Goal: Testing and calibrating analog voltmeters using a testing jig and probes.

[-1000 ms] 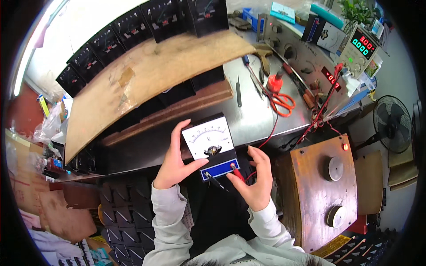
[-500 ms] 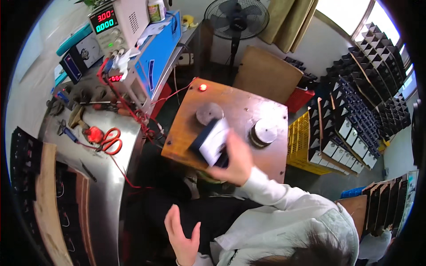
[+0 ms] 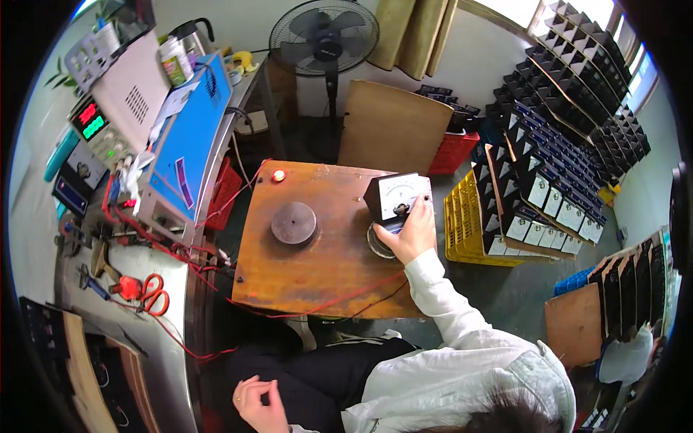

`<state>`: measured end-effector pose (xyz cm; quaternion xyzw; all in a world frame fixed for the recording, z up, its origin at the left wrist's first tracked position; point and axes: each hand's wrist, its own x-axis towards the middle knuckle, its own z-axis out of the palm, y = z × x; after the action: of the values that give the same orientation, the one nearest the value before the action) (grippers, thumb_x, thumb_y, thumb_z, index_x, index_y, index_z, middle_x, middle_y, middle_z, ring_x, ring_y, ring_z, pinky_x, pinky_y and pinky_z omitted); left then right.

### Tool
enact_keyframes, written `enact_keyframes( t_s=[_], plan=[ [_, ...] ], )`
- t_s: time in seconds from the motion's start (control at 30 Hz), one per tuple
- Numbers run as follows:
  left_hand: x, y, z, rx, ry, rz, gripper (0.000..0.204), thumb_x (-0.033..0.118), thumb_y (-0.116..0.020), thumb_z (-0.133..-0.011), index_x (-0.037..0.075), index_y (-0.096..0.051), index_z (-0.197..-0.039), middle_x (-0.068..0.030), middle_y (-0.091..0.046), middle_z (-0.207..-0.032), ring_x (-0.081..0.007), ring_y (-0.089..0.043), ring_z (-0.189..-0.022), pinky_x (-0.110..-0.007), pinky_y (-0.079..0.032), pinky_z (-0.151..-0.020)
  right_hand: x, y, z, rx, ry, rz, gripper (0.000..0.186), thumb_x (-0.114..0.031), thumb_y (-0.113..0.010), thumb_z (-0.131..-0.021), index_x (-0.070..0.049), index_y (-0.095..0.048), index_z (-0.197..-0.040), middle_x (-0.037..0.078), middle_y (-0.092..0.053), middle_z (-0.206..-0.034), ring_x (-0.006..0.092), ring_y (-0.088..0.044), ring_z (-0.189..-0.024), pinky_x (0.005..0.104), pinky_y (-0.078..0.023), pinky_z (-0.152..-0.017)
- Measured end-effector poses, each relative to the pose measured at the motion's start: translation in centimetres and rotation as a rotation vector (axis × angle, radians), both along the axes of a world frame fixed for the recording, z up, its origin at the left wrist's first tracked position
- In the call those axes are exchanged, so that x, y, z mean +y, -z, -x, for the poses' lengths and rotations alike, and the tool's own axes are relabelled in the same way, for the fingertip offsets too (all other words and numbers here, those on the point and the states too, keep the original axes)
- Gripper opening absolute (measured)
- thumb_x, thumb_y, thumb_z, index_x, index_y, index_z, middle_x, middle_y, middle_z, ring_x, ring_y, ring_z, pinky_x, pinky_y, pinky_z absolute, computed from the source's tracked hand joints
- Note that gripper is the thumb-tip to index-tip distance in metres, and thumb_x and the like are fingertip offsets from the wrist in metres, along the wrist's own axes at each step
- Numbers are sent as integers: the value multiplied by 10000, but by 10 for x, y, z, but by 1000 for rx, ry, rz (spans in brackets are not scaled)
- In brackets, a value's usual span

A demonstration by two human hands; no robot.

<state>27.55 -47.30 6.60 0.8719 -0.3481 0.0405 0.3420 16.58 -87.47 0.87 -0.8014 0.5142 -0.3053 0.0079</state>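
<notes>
Head view: my right hand (image 3: 416, 234) has its fingers spread to the width of the black, white-faced analogue meter (image 3: 397, 192), gripping it over a round grey metal disc (image 3: 377, 247); contact is unclear. Best to hold it level, off the dial. My left hand (image 3: 261, 405), half-curled, looks empty.

- I watch through one head-worn fisheye, the left of its pair, upright and unmirrored.
- From above the person's white long-sleeved shirt (image 3: 447, 361), nearest my lens, I look steeply down and outward.
- The brown wooden box with a round metal disc (image 3: 339, 245) sits mid-frame at middle range; the right hand (image 3: 416, 232) and white-faced black panel meter (image 3: 395, 190) fall right of centre.
- The silvery metal desk (image 3: 162, 361) runs down my left side; the black round stand fan (image 3: 326, 49) stands farther off, near the top.
</notes>
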Motion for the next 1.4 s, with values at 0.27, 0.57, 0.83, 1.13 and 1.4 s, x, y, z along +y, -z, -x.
enact_keyframes(
  t_s=[0.27,0.57,0.83,1.13,1.4],
  plan=[
    [40,145,-45,-36,-459,-195,823,266,-804,-819,5,-372,-1469,-245,-476,-1403,-438,-465,-1306,-530,-398,-1060,4,2,-6,54,54,-19,1179,-521,-869,-644,104,-292,-1460,275,-481,-1338,435,-500,-1201,510,-447,-994],
    [35,125,-57,253,-567,-357,708,476,-705,-886,158,-467,-1473,-171,-453,-1474,-388,-498,-1310,-497,-445,-1034,5,1,-8,61,65,-46,1201,-530,-873,-638,99,-282,-1472,271,-487,-1341,427,-504,-1200,505,-447,-994],
    [36,131,-54,164,-542,-266,684,433,-726,-887,134,-480,-1451,-183,-483,-1426,-395,-514,-1277,-491,-443,-1027,5,1,-6,74,63,-22,1208,-534,-877,-631,97,-284,-1473,263,-496,-1321,423,-509,-1187,497,-443,-997],
    [33,128,-43,137,-489,-176,686,390,-716,-895,90,-462,-1458,-219,-440,-1471,-414,-467,-1324,-500,-404,-1076,-4,-6,-3,42,25,-59,1181,-529,-874,-635,98,-305,-1459,265,-500,-1320,423,-510,-1203,509,-434,-1005],
    [62,51,10,394,-459,165,439,90,-724,-871,17,-614,-1290,-194,-623,-1298,-374,-585,-1221,-449,-464,-1043,80,-25,-64,-244,-490,-68,1156,-339,-900,-633,126,-263,-1479,304,-479,-1345,456,-515,-1213,479,-435,-1038]
  ],
)
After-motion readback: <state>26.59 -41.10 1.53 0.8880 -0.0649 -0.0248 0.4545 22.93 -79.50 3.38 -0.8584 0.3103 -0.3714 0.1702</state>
